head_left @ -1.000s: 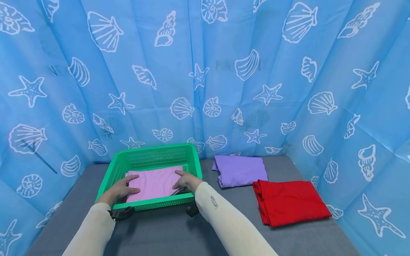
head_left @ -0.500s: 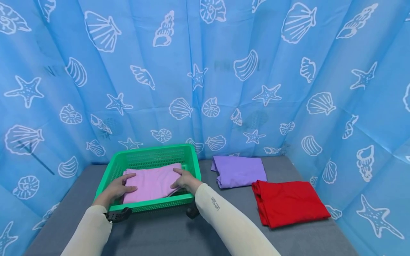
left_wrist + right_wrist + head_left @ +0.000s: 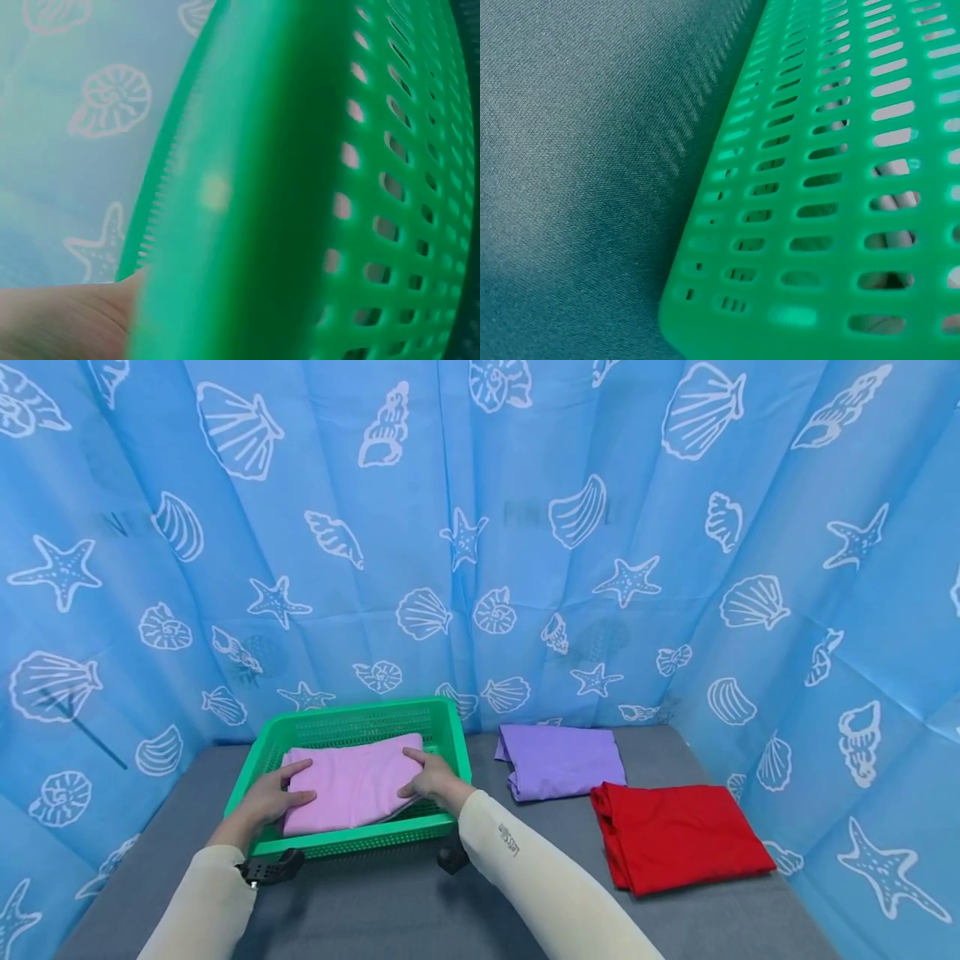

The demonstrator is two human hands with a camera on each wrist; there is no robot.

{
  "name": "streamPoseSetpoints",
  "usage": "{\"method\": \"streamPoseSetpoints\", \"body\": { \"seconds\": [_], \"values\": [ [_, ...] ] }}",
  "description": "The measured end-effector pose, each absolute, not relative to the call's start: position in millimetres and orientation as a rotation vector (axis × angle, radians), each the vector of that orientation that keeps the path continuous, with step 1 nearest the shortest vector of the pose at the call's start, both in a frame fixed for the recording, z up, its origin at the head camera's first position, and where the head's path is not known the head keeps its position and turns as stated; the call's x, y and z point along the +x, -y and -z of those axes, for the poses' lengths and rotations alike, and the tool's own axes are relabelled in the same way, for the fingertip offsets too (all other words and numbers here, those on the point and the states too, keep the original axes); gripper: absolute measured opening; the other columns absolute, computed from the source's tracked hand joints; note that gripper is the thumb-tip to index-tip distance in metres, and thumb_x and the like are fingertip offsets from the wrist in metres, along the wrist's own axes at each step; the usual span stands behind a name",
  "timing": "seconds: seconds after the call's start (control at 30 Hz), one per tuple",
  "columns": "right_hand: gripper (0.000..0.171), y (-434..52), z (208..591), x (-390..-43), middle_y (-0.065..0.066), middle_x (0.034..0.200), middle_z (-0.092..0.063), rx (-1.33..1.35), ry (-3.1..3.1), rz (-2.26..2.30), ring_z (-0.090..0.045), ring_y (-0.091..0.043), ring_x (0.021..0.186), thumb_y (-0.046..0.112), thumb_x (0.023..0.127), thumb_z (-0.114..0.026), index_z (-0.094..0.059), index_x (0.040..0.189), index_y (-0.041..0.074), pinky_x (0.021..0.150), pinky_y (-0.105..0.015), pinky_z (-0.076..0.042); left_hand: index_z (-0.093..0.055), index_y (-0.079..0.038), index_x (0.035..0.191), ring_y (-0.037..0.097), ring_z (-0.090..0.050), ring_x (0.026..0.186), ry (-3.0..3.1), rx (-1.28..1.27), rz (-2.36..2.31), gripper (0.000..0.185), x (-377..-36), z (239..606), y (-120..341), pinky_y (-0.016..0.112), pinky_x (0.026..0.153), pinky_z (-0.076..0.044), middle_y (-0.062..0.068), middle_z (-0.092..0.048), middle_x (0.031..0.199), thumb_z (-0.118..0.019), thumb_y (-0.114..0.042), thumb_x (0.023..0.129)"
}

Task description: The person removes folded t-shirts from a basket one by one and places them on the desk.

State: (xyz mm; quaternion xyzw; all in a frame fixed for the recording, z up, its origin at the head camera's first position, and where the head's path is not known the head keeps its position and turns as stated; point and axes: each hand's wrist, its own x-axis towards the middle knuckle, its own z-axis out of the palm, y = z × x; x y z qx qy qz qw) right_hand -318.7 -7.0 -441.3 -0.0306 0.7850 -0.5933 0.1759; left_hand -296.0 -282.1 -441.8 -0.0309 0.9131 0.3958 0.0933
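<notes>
A folded pink cloth (image 3: 352, 787) lies flat inside the green plastic basket (image 3: 356, 842), in the head view. My left hand (image 3: 264, 797) reaches over the front rim and grips the cloth's left end, thumb and index finger showing on top. At the opposite end my right hand (image 3: 435, 777) pinches the cloth's right edge. The remaining fingers are mostly hidden under or beside the cloth. Close up in the left wrist view, the basket wall (image 3: 240, 172) covers most of the hand. Through the slots in the right wrist view, pale bits of cloth appear behind the basket side (image 3: 825, 180).
To the right of the basket lies a folded purple cloth (image 3: 566, 762), and nearer me a folded red cloth (image 3: 682, 837). All stand on a grey covered table (image 3: 375, 910). A blue seashell curtain (image 3: 517, 552) hangs behind and along both sides.
Both hands have shifted the pink cloth a little left and back within the basket, and it now lies smoother. The purple and red cloths stay where they were.
</notes>
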Motion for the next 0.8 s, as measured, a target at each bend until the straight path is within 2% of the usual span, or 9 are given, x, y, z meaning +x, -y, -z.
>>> {"method": "streamPoseSetpoints", "body": {
  "seconds": [0.1,0.2,0.33,0.4,0.6,0.7,0.8],
  "values": [
    [0.079,7,437,-317,-0.02,0.157,-0.031,-0.099,-2.221,1.69,-0.053,-0.012,0.058,-0.016,0.082,-0.068,-0.044,0.149,0.017,0.071,-0.037,-0.055,-0.027,-0.003,0.154,0.052,-0.045,0.121,-2.721,-0.082,-1.173,0.072,-295,437,282,0.053,0.09,-0.052,0.042,-0.028,0.146,-0.065,-0.02,0.095],
    [0.078,6,431,-314,-0.019,0.156,-0.032,-0.117,-2.244,1.688,-0.051,-0.011,0.056,-0.015,0.082,-0.067,-0.044,0.15,0.018,0.063,-0.031,-0.053,-0.026,-0.003,0.154,0.052,-0.044,0.121,-2.716,-0.081,-1.193,0.073,-294,432,283,0.054,0.091,-0.051,0.042,-0.027,0.147,-0.065,-0.021,0.095],
    [0.077,5,425,-311,-0.019,0.156,-0.034,-0.142,-2.291,1.675,-0.043,-0.01,0.051,-0.012,0.083,-0.069,-0.045,0.149,0.019,0.053,-0.021,-0.044,-0.023,-0.006,0.156,0.052,-0.043,0.123,-2.708,-0.08,-1.209,0.074,-292,429,286,0.055,0.093,-0.05,0.041,-0.024,0.149,-0.064,-0.023,0.096],
    [0.077,4,422,-309,-0.019,0.156,-0.034,-0.149,-2.293,1.681,-0.042,-0.01,0.05,-0.011,0.083,-0.069,-0.045,0.149,0.018,0.053,-0.022,-0.045,-0.022,-0.008,0.156,0.051,-0.044,0.122,-2.7,-0.084,-1.211,0.075,-290,427,288,0.053,0.092,-0.05,0.04,-0.023,0.15,-0.063,-0.026,0.096],
    [0.071,-2,415,-307,-0.019,0.154,-0.037,-0.166,-2.247,1.742,-0.052,-0.01,0.059,-0.004,0.086,-0.07,-0.045,0.149,0.016,0.061,-0.026,-0.052,-0.018,-0.012,0.158,0.045,-0.051,0.113,-2.66,-0.087,-1.258,0.076,-284,418,289,0.045,0.085,-0.051,0.039,-0.017,0.153,-0.06,-0.032,0.098],
    [0.068,-6,410,-306,-0.02,0.152,-0.039,-0.173,-2.191,1.809,-0.056,-0.01,0.063,-0.002,0.087,-0.069,-0.045,0.149,0.015,0.065,-0.027,-0.055,-0.016,-0.014,0.158,0.047,-0.044,0.12,-2.615,-0.09,-1.309,0.077,-283,415,290,0.047,0.089,-0.047,0.038,-0.011,0.155,-0.059,-0.034,0.098],
    [0.066,-11,404,-304,-0.021,0.151,-0.04,-0.176,-2.126,1.865,-0.056,-0.01,0.062,-0.001,0.089,-0.067,-0.045,0.149,0.017,0.062,-0.024,-0.054,-0.012,-0.016,0.159,0.052,-0.027,0.133,-2.551,-0.086,-1.378,0.079,-280,413,291,0.056,0.098,-0.039,0.035,-0.002,0.158,-0.059,-0.037,0.098]
  ]
}}
